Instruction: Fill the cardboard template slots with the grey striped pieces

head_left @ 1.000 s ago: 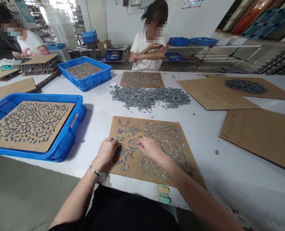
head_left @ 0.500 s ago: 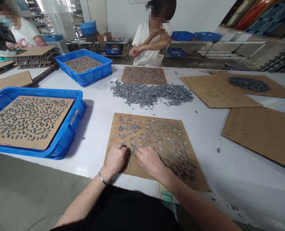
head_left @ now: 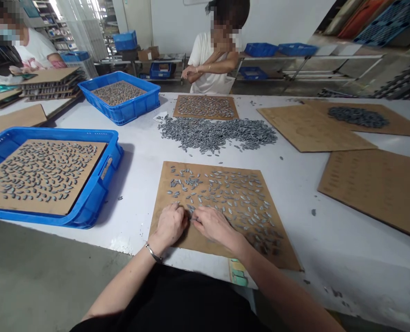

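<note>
A brown board (head_left: 205, 246) lies before me on the white table, with many small grey leaf-shaped pieces (head_left: 229, 203) spread over it. Over the board's left part, my left hand (head_left: 172, 223) is closed with its fingers curled; what they hold, if anything, is hidden. Close beside it, my right hand (head_left: 213, 223) pinches what looks like one small grey piece (head_left: 193, 219) between thumb and fingers. The fingertips of both hands almost meet. Pieces lie scattered above the hands and thickly to the right, some under my right forearm.
Beyond the board lies a heap of grey pieces (head_left: 208, 133), with a filled board (head_left: 205, 107) behind it. Two blue trays (head_left: 116, 152) (head_left: 135, 108) with loaded boards stand left. More brown boards (head_left: 374, 184) lie right. A person (head_left: 208, 60) is across the table, another (head_left: 35, 48) far left.
My hands have drawn closer together, the left moving slightly right and the right slightly left. The view has shifted a little.
</note>
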`<state>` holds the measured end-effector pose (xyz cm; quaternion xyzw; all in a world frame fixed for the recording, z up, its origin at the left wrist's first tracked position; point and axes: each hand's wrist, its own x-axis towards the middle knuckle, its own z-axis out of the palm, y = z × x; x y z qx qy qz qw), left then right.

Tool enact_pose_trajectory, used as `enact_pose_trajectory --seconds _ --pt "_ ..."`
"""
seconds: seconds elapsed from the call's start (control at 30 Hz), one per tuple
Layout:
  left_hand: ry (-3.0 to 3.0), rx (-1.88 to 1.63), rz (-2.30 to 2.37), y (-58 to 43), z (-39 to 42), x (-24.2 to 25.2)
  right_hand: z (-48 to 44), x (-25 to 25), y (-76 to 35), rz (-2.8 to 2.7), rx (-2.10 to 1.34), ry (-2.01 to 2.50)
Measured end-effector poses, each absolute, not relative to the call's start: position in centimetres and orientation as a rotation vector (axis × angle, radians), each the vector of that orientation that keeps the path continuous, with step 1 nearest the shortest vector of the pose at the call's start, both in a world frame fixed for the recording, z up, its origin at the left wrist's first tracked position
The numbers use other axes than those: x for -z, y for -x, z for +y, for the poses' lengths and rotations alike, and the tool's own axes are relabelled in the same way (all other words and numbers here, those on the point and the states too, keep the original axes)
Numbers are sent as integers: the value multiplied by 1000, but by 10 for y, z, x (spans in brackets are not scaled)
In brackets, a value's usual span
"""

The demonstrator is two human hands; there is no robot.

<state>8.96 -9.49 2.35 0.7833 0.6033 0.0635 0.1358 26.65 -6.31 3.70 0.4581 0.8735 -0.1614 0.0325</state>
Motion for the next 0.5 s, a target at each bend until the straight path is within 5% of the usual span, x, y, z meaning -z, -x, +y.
enact_pose_trajectory --seconds 0.5 --pt "-2558 -144 1500 -105 -130 -15 -54 -45 -285 2559 264 -1561"
